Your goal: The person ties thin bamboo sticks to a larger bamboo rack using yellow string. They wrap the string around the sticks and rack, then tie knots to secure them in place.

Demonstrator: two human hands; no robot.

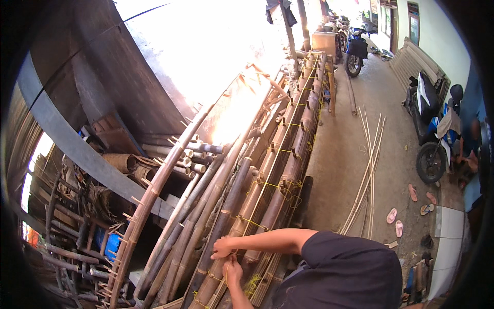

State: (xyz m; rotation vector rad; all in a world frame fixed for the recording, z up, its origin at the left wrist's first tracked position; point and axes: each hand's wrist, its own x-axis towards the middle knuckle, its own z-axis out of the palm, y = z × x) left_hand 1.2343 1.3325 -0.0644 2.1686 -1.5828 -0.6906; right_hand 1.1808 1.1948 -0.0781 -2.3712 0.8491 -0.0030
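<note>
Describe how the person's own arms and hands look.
The left hand and right hand are ungloved, and both forearms are bare. A plain dark short sleeve covers the right upper arm; the left upper arm is out of view.

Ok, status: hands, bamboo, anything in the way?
Right hand and left hand close together at bamboo poles, grips unclear. Yellow cord across poles. Loose yellow tangle near left hand.

Right of the lashed bamboo poles (275, 206): wide lane of floor (332, 165), thin strips (368, 180) lying in it, parked motorbike (445, 129) limiting far right. Over the poles: upright pegs (293, 152) and yellow string (252, 222) block a low sweep; room above. Left: dark pole (232, 198) and others packed close, then spiky curved pole (154, 189).
</note>
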